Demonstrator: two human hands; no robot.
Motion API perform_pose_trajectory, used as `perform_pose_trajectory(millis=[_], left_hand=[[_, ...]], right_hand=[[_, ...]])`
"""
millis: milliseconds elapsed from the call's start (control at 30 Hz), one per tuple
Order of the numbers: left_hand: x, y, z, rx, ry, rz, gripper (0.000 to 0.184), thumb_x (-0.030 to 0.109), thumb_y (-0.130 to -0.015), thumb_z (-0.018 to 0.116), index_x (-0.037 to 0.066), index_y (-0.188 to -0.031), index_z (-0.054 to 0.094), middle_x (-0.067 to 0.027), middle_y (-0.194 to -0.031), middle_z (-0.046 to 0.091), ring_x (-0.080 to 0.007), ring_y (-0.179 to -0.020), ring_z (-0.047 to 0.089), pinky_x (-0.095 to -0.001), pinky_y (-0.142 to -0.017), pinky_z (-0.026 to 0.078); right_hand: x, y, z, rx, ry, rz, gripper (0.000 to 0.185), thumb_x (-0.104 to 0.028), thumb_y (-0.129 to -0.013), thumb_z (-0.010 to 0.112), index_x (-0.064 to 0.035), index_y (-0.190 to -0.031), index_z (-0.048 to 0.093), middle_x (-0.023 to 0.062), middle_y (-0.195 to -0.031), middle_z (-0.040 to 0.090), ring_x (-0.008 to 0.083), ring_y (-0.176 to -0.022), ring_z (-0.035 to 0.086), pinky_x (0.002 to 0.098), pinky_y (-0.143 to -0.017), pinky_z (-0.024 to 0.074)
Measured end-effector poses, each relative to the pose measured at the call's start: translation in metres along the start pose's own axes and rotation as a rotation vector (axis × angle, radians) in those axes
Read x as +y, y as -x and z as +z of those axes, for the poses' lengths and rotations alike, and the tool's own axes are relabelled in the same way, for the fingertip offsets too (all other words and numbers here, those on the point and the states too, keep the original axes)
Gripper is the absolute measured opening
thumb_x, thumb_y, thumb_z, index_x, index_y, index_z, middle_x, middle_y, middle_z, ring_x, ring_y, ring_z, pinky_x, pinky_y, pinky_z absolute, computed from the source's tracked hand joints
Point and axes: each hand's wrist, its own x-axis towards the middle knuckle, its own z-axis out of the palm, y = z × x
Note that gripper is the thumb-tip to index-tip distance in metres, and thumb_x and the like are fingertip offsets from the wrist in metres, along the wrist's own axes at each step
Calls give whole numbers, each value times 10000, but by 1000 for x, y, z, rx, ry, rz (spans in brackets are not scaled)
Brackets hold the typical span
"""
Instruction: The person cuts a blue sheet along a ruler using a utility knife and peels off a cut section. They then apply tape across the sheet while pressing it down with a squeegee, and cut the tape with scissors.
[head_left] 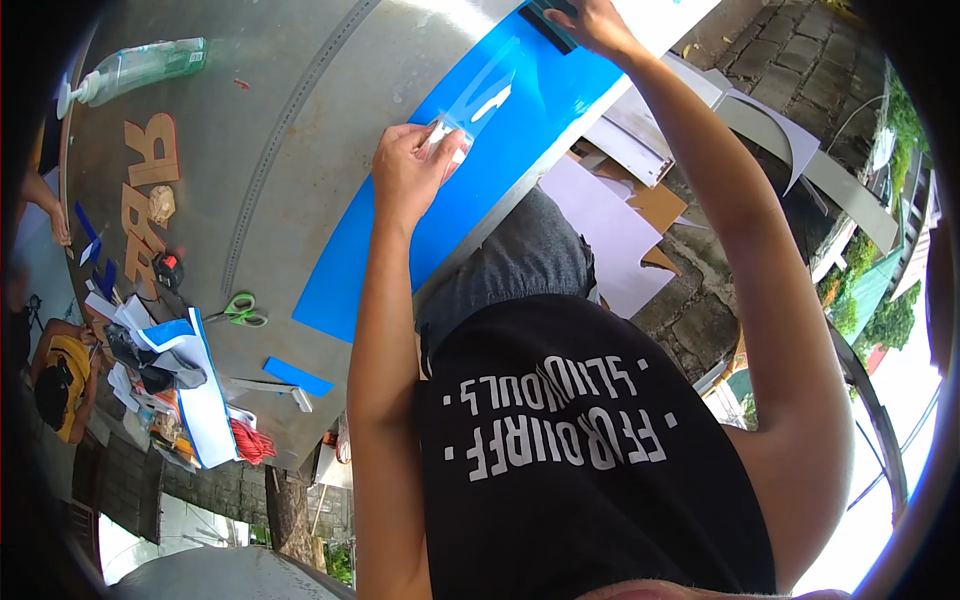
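Note:
A long blue sheet [350,265] lies diagonally along the near edge of the metal table. My left hand [405,175] is closed, its thumb and fingers pinching a crumpled piece of clear film [448,143] over the sheet's middle. From that pinch, a shiny transparent strip stretches up and right across the blue. At the sheet's far end, my right hand [597,28] grips a dark green, flat-edged squeegee [548,25], which appears pressed against the surface. Some of my right fingers are cut off by the frame's top edge.
A metal ruler [285,125] lies left of the sheet. Green-handled scissors [242,310], a cutter knife [290,395], a tape measure [170,270], cut-out letters [150,150] and a pump bottle [145,70] are on the table [300,30]. Another person [65,385] is at far left.

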Motion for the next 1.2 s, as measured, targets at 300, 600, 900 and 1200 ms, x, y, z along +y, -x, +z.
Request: perform_pose_trajectory(millis=[300,600,900,1200], left_hand=[[-4,-2,4,11,-18,30,429,445,-884,803,45,-1039,816,-169,-1112,668,-305,-995,674,-425,-852,562],[-1,0,3,18,-32,31,486,498,-894,776,30,-1021,813,-189,-1098,677,-317,-999,672,-433,-852,553],[-2,-3,4,7,-79,13,585,552,-885,766,-24,-983,792,-203,-1108,684,-337,-1009,684,-451,-874,555],[-5,-3,7,15,-75,29,598,575,-879,762,-18,-953,792,-201,-1062,692,-335,-1020,676,-466,-888,545]], right_hand=[[-9,5,17,-21,50,21,392,-334,-932,708,22,-1098,688,296,-1022,689,478,-951,652,563,-841,517],[-42,11,19,-98,44,141,381,-360,-914,725,-10,-1066,721,266,-992,703,457,-937,664,544,-834,525],[-69,25,33,-47,137,143,376,-406,-951,707,-68,-1112,733,174,-984,729,376,-1018,638,520,-893,487],[-80,36,49,-21,197,136,409,-487,-974,703,-167,-1221,765,96,-1063,741,314,-1167,555,500,-992,424]])
